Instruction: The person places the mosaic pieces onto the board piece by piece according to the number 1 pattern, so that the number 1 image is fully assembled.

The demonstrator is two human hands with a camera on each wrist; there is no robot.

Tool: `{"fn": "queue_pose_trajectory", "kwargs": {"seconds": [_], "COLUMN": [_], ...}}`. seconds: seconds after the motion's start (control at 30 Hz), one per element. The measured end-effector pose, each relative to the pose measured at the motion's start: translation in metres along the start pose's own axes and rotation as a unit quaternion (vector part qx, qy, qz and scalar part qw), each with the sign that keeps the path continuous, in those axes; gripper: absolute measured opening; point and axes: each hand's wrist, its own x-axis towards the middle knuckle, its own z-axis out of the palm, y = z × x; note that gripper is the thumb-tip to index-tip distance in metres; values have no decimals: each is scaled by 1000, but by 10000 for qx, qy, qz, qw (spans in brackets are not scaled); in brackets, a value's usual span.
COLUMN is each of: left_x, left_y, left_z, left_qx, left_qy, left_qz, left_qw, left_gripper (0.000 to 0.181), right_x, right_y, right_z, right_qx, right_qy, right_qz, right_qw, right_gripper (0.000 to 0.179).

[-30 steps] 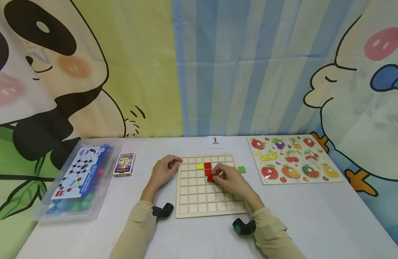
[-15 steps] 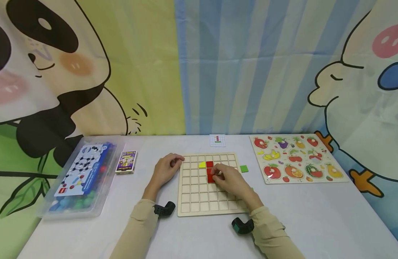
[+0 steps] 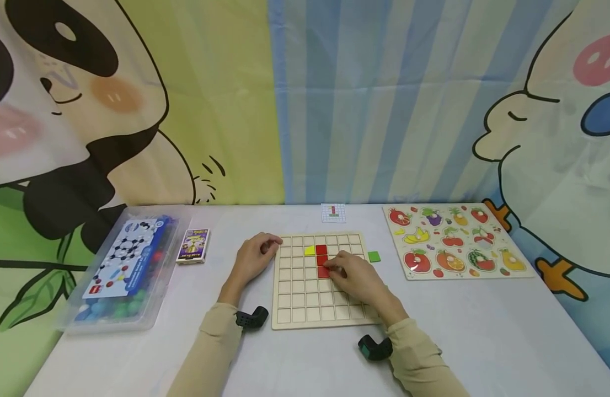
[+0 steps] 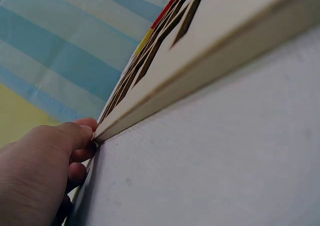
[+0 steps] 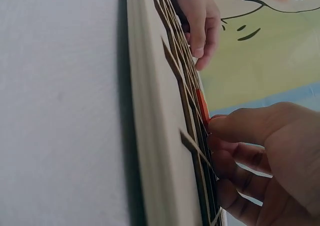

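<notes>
A square wooden grid board [image 3: 297, 302] lies flat on the table. My left hand [image 3: 252, 258] holds its far left corner; in the left wrist view, thumb and index fingertip meet at that corner. Three red tiles [image 3: 321, 250] form a column in the board's cells. A yellow tile [image 3: 309, 250] sits left of the topmost one. With loosely bent fingers, my right hand [image 3: 359, 278] touches the right edge of the lowest red tile [image 3: 323, 272], which lies flat in its cell. In the right wrist view the thumb [image 5: 220, 123] is against this red tile.
A green tile [image 3: 374, 256] lies off the board's right edge. Behind the board is a small pattern card [image 3: 333, 213]. A fruit puzzle board [image 3: 459, 242] lies right. At left are a small card box [image 3: 193, 246] and a clear plastic case [image 3: 118, 270] of coloured parts.
The lowest red tile, tilted in my right fingers a second ago, now lies flat in its cell below the other two. My left hand stays at the corner.
</notes>
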Motion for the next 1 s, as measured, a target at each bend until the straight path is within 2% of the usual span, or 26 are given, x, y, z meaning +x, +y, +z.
{"fn": "queue_pose_trajectory", "kwargs": {"seconds": [0.13, 0.37, 0.5, 0.8, 1.0], "left_x": [0, -1, -1, 1, 2], "left_y": [0, 0, 0, 0, -1], "left_z": [-1, -1, -2, -1, 0], "left_qx": [-7, -2, -2, 53, 13], "left_qy": [-4, -16, 3, -45, -36], "left_qz": [-41, -116, -90, -61, -81], "left_qw": [10000, 9999, 10000, 10000, 10000], "left_gripper": [11, 11, 11, 12, 11], "right_x": [-1, -4, -7, -10, -14], "right_y": [1, 13, 23, 46, 54], "right_z": [-2, -13, -23, -37, -43], "right_qx": [-75, 699, 878, 540, 515], "right_qy": [-83, -146, -75, 306, 169], "right_qz": [-45, 295, 486, 1066, 1370], "right_qw": [9999, 9970, 9949, 9924, 9891], "right_gripper": [26, 20, 19, 22, 25]}}
